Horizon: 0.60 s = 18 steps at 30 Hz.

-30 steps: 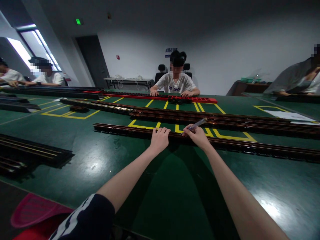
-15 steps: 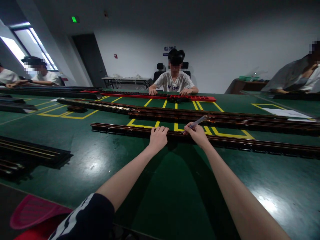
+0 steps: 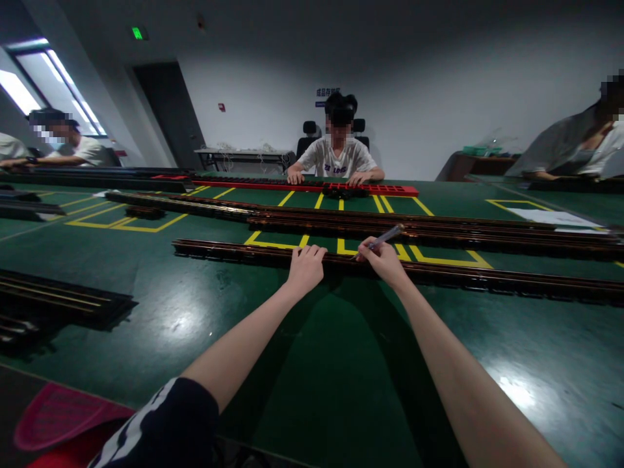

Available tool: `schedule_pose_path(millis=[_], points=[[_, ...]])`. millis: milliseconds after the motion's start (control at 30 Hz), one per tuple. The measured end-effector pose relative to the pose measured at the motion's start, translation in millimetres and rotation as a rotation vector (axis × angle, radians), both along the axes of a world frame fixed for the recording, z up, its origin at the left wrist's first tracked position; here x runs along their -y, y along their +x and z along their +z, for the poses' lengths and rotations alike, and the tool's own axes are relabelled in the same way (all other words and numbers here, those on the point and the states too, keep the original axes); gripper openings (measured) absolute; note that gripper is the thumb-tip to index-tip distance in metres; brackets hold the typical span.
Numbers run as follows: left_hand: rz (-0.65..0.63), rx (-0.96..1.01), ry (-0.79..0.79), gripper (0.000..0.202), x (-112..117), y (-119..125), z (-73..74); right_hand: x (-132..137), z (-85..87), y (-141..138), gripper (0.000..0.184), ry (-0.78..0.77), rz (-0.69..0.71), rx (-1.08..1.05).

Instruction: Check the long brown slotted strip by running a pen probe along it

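A long, dark, glossy rail point(image 3: 229, 251) with brownish lengthwise edges lies across the green table point(image 3: 312, 364) in front of me. My left hand point(image 3: 305, 270) is on this rail, fingers bent over its far edge and gripping it. Just to the right, my right hand point(image 3: 384, 261) pinches a slim pen-like tool point(image 3: 390, 234) with a clear handle. The tool slants, its handle end up and to the right, and its thin tip points down at the rail between my hands. What the tip touches is too small to make out.
More dark rails point(image 3: 439, 235) lie just beyond, across yellow tape lines point(image 3: 273, 244). Other dark strips point(image 3: 63, 299) are at the left. A person point(image 3: 336, 156) sits opposite at a red slotted strip point(image 3: 400, 190). Papers point(image 3: 553, 218) lie at the right, and a pink stool point(image 3: 68, 416) stands below the table's edge.
The whole view has shifted slightly, so things appear a little further left. My hands keep the same hold on the rail and the pen-like tool.
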<state>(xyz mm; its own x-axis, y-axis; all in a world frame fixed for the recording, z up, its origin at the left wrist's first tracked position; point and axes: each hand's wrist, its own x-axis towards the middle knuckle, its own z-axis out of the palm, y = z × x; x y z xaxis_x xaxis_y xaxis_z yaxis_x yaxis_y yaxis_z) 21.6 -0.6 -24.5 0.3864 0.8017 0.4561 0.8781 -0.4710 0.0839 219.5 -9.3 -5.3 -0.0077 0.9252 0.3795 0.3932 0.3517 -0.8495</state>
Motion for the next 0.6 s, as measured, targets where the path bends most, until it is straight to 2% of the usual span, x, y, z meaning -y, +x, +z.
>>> schedule_pose_path(millis=[233, 467, 600], points=[[0.001, -0.002, -0.019, 0.039, 0.1, -0.2, 0.9, 0.0, -1.5, 1.2, 0.019, 0.007, -0.004, 0.011], [-0.018, -0.024, -0.013, 0.039, -0.3, -1.8, 0.5, 0.5, 6.2, -4.4, 0.016, 0.018, -0.038, 0.043], [-0.024, -0.022, -0.022, 0.039, -0.2, -2.1, 1.1, 0.8, 8.8, -4.3, 0.021, 0.034, -0.057, 0.068]])
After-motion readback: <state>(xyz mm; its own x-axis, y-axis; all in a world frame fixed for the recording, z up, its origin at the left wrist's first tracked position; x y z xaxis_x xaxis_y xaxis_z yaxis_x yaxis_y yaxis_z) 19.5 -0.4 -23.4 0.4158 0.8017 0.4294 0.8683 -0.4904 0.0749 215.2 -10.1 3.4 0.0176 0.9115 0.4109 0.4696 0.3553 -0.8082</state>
